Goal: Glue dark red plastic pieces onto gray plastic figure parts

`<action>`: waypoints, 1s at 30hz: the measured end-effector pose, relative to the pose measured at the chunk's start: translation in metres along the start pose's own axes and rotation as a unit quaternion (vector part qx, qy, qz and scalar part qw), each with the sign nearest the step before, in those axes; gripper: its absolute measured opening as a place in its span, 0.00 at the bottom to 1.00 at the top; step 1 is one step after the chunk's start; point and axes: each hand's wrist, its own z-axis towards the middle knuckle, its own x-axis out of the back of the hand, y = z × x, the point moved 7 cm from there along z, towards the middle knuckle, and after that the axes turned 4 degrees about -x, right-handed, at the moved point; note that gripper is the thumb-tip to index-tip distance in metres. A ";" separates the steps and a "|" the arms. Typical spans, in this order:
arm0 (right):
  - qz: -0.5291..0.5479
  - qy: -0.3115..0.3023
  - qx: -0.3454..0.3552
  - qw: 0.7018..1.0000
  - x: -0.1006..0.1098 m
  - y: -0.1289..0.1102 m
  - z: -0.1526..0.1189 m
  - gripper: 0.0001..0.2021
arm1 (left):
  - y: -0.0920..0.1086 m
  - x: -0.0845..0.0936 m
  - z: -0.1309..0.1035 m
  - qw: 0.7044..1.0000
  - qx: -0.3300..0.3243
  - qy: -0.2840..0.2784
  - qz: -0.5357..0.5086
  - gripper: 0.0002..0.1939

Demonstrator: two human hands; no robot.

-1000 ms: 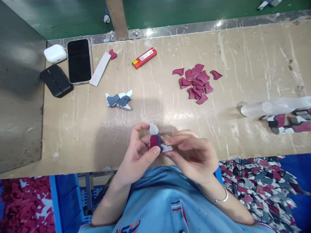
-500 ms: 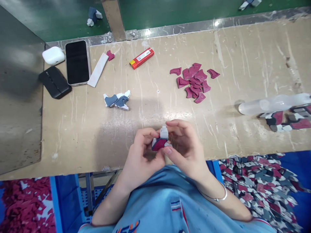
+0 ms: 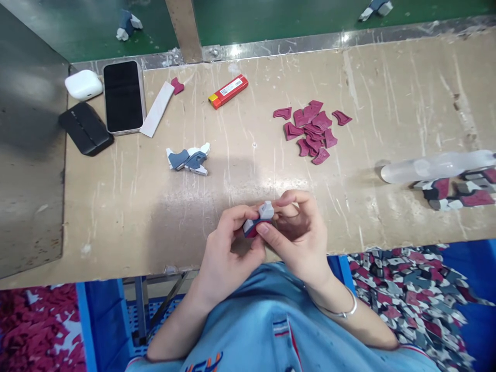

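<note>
A small plastic figure piece (image 3: 265, 210), light grey and dark blue with a maroon panel, is held between my two hands above the table's near edge. My left hand (image 3: 231, 243) pinches its left end between thumb and fingers. The thumb of my right hand (image 3: 300, 237) presses on the maroon panel, and its fingers curl behind the piece. Most of the panel is hidden under that thumb. Farther off lie a pile of loose maroon pieces (image 3: 313, 129) and a blue-and-white figure piece (image 3: 188, 159).
A red lighter (image 3: 228, 92), a phone (image 3: 124, 97), a white case (image 3: 83, 85), a black box (image 3: 86, 128) and a white strip (image 3: 157, 109) lie at the back. A translucent bottle (image 3: 437, 165) rests at right. Blue bins (image 3: 104, 323) of parts stand below the table.
The piece has turned in my hands, tilting its grey top to the right. My right thumb has slid up over the maroon panel. The view has shifted slightly.
</note>
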 end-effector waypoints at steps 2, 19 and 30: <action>0.003 0.007 -0.003 1.000 0.001 0.001 0.001 0.18 | 0.003 0.000 0.002 1.000 -0.012 0.003 -0.015 0.21; 0.051 0.028 -0.004 0.998 0.002 0.006 0.003 0.17 | 0.001 -0.001 0.005 0.999 -0.024 -0.003 -0.027 0.10; 0.050 0.048 -0.077 0.995 0.001 0.008 0.008 0.21 | 0.044 0.000 -0.005 0.813 -0.361 0.117 0.443 0.06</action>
